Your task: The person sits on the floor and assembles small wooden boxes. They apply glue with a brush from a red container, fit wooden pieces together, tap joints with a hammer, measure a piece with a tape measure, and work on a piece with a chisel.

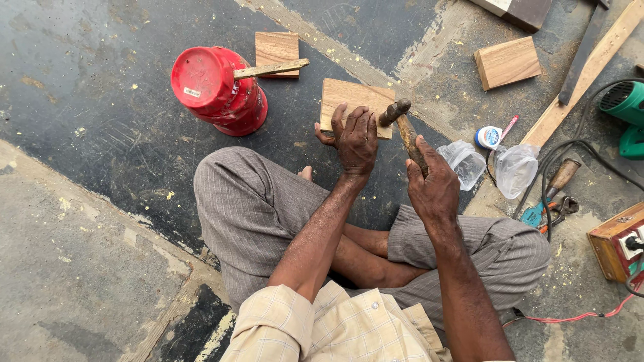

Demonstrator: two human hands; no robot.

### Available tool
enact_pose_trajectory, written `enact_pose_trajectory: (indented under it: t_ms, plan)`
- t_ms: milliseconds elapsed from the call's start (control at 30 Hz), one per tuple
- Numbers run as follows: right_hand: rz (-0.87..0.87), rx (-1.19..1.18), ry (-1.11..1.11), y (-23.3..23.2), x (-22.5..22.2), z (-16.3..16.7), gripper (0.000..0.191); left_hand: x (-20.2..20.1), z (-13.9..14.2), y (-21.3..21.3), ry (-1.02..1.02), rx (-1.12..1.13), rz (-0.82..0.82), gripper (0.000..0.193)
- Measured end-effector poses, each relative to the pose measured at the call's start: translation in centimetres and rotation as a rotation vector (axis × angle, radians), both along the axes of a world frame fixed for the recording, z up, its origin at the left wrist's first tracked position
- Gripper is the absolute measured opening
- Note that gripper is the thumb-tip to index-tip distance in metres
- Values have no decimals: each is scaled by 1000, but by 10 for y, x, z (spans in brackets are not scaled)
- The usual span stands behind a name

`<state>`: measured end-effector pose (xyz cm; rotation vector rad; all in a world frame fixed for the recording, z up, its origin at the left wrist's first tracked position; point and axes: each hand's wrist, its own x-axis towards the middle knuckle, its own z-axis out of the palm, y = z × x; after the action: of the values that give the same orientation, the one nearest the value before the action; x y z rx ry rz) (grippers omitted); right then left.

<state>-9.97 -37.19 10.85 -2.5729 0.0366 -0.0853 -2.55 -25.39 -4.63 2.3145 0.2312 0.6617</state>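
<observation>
I sit cross-legged on the floor. My left hand presses down on a flat square wooden board lying on the floor in front of me, fingers spread over its near edge. My right hand grips the wooden handle of a hammer, whose metal head hovers just at the board's right edge, beside my left fingers.
An upturned red plastic bucket with a wooden stick on it stands at the left. Wood blocks, a long plank, two clear plastic bags, a small glue pot, a green power tool, cables and a wooden socket box lie at the right.
</observation>
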Motion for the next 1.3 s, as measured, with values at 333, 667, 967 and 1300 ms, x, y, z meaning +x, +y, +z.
enact_pose_trajectory:
  t_ms: [333, 667, 967, 1300]
  plan:
    - [154, -49, -184, 21, 6, 19, 48, 1, -6, 17, -3, -50, -7, 8]
    - [180, -99, -200, 24, 10, 21, 48, 1, -4, 17, -26, -43, -13, 8]
    - [150, -184, -65, 23, 10, 19, 51, 1, -3, 15, -37, -60, 2, 8]
    - [134, -75, -181, 20, 12, 14, 49, 3, -2, 17, -50, -100, -22, 7]
